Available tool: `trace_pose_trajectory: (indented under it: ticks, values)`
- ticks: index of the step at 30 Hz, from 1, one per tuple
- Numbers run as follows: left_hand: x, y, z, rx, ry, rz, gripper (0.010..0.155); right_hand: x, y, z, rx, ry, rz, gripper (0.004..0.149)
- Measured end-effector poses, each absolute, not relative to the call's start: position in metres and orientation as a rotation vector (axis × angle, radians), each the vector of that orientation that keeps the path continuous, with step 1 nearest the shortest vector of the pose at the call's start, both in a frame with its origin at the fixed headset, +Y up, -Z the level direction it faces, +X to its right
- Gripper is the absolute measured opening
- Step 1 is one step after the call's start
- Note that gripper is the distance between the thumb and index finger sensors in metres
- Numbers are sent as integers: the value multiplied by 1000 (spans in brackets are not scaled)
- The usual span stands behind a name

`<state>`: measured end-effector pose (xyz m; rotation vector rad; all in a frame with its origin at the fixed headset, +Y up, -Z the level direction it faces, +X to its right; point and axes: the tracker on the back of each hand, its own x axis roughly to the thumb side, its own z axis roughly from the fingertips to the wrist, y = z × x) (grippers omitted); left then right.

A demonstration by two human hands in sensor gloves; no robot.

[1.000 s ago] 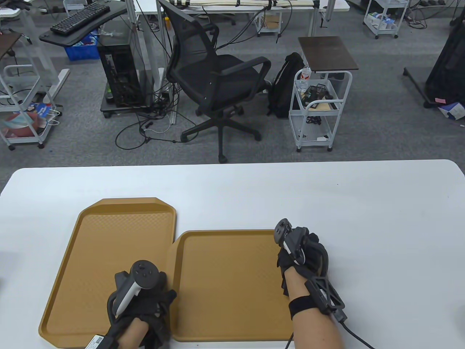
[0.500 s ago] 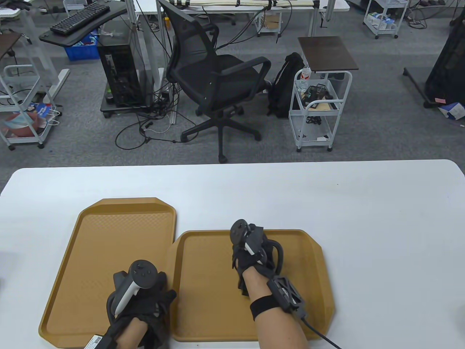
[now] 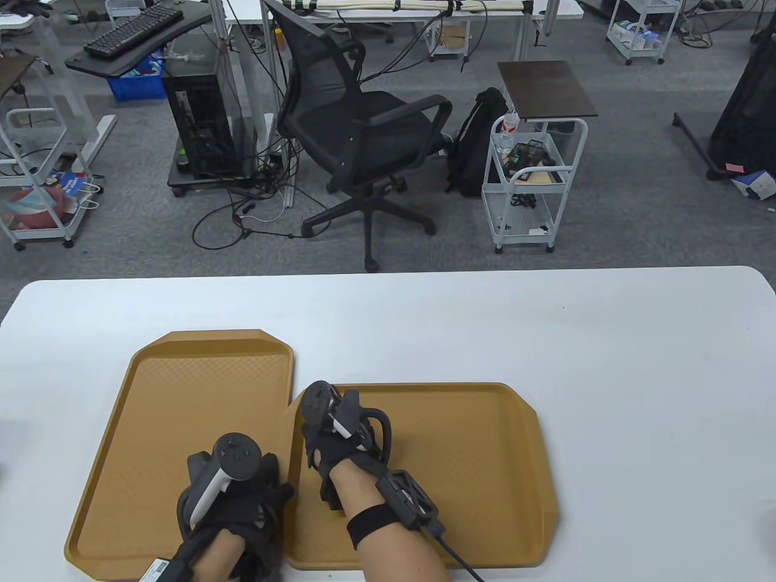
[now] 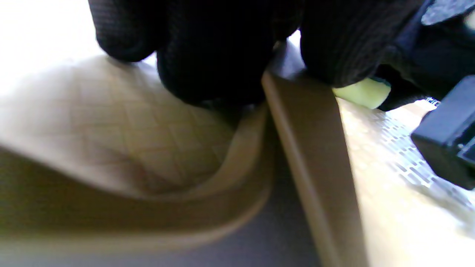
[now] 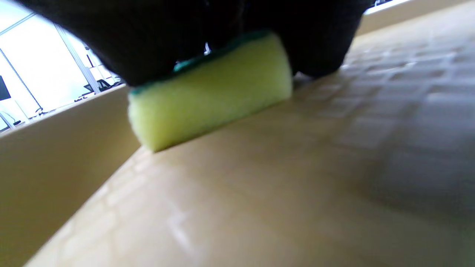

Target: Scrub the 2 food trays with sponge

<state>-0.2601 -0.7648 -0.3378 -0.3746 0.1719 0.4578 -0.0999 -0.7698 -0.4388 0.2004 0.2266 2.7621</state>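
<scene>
Two tan food trays lie side by side: the left tray [image 3: 176, 412] [image 4: 111, 129] and the right tray [image 3: 479, 467] [image 5: 297, 193]. My right hand [image 3: 330, 445] is over the right tray's left part, close to its left wall. It grips a yellow sponge [image 5: 211, 92] with a green top, pressed flat on the tray floor. In the table view the hand hides the sponge. A corner of the sponge [image 4: 362, 92] shows in the left wrist view. My left hand [image 3: 267, 491] presses down where the two trays meet, fingertips [image 4: 207, 55] on the left tray's floor and the right tray's rim.
The white table [image 3: 545, 327] holds only the trays, with bare surface behind and to the right. A cable [image 3: 461, 561] trails from my right wrist over the right tray's near part. An office chair [image 3: 364, 139] and carts stand on the floor beyond.
My right hand has slid the sponge leftward across the right tray, from its right edge to its left side. The left hand and both trays have stayed put.
</scene>
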Motion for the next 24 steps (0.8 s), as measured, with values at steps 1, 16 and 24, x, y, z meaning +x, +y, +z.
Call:
trace_pose_trajectory:
  ticks: [1, 16, 24]
  values:
    - [-260, -765, -338, -376, 171, 459, 71, -99, -769, -437, 193, 256, 2749, 63]
    - [-266, -767, -340, -395, 175, 482, 71, -91, -767, -357, 343, 659, 2665, 75]
    - [-265, -767, -340, -390, 173, 470, 72, -94, -767, -324, 449, 640, 2729, 75]
